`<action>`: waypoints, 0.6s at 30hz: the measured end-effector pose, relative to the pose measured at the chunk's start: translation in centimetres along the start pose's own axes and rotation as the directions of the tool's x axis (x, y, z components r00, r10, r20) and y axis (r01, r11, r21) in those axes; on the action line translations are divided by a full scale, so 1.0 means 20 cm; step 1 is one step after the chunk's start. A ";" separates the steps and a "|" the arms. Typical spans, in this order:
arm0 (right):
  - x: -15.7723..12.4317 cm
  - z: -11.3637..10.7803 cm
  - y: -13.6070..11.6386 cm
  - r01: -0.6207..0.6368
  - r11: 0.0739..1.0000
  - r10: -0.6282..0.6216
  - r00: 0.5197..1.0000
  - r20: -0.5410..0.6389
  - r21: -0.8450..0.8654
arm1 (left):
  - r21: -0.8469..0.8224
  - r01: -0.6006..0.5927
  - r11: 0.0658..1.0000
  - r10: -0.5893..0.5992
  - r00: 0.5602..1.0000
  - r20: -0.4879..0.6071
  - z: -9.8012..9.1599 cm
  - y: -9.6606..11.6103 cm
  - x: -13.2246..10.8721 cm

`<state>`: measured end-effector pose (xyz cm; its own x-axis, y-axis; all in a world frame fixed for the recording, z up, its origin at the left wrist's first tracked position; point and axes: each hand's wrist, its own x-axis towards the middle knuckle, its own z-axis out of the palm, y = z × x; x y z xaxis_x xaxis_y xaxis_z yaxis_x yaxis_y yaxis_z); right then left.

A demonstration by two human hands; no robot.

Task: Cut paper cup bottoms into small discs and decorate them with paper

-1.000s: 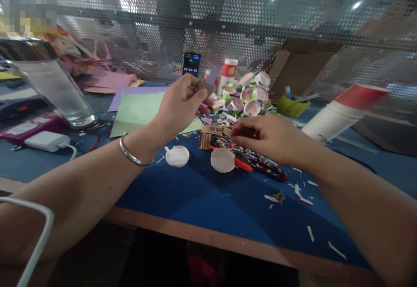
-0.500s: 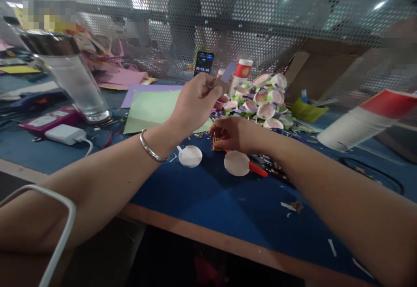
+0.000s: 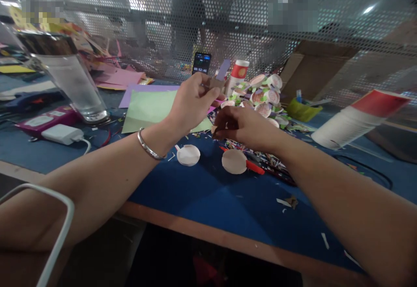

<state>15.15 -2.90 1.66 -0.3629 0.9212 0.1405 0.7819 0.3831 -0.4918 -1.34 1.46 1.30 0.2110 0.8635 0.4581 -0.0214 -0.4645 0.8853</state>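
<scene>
My left hand [image 3: 193, 100], a silver bangle on its wrist, is closed in a pinch on a small brown cardboard piece [image 3: 215, 84]. A purple paper strip [image 3: 223, 69] sticks up from that piece. Just below and to the right, my right hand [image 3: 239, 126] has curled fingers closed on a brown cardboard scrap [image 3: 213, 129], mostly hidden by the fingers. Two round paper discs lie on the blue table under the hands: a white disc [image 3: 188, 155] and a beige disc [image 3: 234, 161]. The beige one rests over a red-handled tool [image 3: 256, 167].
Behind my right hand is a heap of small paper cups [image 3: 273, 82] with green and purple bits. Green paper [image 3: 148, 108], a clear bottle [image 3: 76, 82] and a white charger [image 3: 63, 134] are left. A cup stack [image 3: 345, 121] leans right. A phone [image 3: 201, 63] stands behind.
My right hand has risen from the table, lifting the ridged cardboard scrap nearer my left hand. My left hand keeps its pinch. The view has shifted slightly.
</scene>
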 end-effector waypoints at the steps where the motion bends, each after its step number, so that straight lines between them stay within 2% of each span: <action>1: -0.04 -0.01 0.00 0.011 1.000 -0.011 0.999 -0.039 -0.002 | 0.003 0.008 1.000 -0.008 1.000 -0.003 0.00 0.01 0.00; 3: -0.15 -0.04 0.00 0.068 0.997 -0.072 0.985 -0.157 -0.027 | 0.033 0.035 0.999 -0.036 0.999 0.021 0.00 0.02 -0.01; 5: -0.26 -0.05 0.00 0.073 0.997 -0.079 0.973 -0.216 -0.034 | 0.108 0.066 0.992 -0.079 0.989 0.123 0.00 0.02 -0.02; 7: -0.36 -0.05 0.00 0.031 1.000 -0.029 0.974 -0.225 0.006 | 0.208 0.089 0.974 -0.145 0.951 0.273 0.01 0.02 -0.04; 9: -0.42 -0.04 0.02 -0.046 0.993 0.068 0.976 -0.205 0.113 | 0.288 0.087 0.954 -0.203 0.894 0.401 0.02 0.01 -0.06; 11: -0.45 -0.02 0.03 -0.106 0.967 0.145 0.977 -0.158 0.233 | 0.349 0.030 0.937 -0.200 0.864 0.463 0.04 0.00 -0.09; 13: -0.45 0.01 0.05 -0.138 0.939 0.180 0.977 -0.110 0.315 | 0.418 -0.090 0.904 -0.142 0.859 0.492 0.06 -0.02 -0.12; 15: -0.44 0.03 0.06 -0.152 0.928 0.188 0.979 -0.075 0.341 | 0.480 -0.180 0.858 -0.111 0.849 0.516 0.07 -0.03 -0.14; 18: -0.43 0.06 0.07 -0.163 0.938 0.191 0.980 -0.063 0.305 | 0.517 -0.216 0.828 -0.127 0.827 0.548 0.09 -0.04 -0.16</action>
<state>18.83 -10.25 -1.27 -0.1742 0.9799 0.0976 0.6381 0.1878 -0.7467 -0.23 -1.24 -0.92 0.7130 0.6648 0.2229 0.4418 -0.6728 0.5934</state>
